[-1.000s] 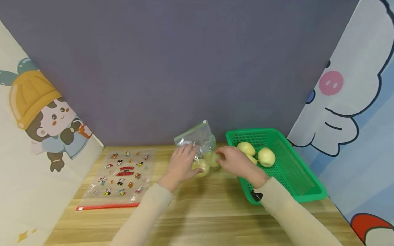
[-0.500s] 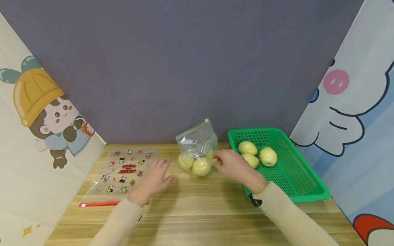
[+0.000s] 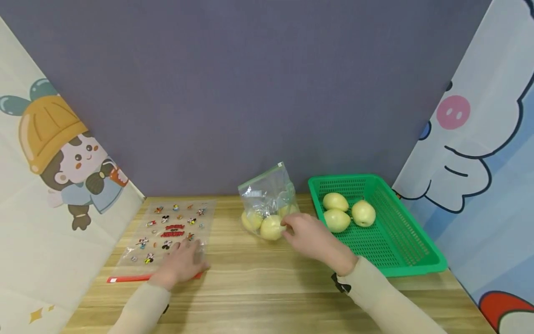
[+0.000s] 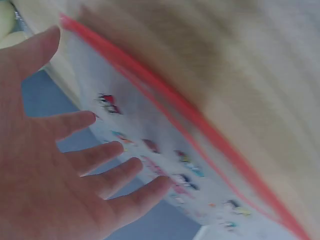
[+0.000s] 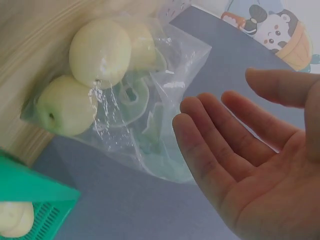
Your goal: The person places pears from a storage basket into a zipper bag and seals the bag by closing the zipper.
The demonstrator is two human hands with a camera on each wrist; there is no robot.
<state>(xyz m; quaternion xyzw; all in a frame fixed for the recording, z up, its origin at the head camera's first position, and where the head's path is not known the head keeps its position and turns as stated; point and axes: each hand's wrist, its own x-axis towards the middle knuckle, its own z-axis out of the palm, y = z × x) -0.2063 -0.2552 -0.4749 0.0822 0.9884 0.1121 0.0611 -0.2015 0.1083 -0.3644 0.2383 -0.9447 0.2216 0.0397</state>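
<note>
Left of the pear-filled zip bag [image 3: 267, 190], the empty left hand [image 3: 180, 263], fingers parted, hangs over the red-zippered Mickey-print bag [image 3: 173, 229].

A red-zipped printed bag [image 3: 171, 231] lies flat, left of a clear bag [image 3: 269, 192] holding pale-yellow pears [image 3: 271, 228].

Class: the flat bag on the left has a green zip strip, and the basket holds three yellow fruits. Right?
Not quite: the zip strip on the flat bag is red, as the left wrist view shows. The basket holds three yellow fruits.
</note>
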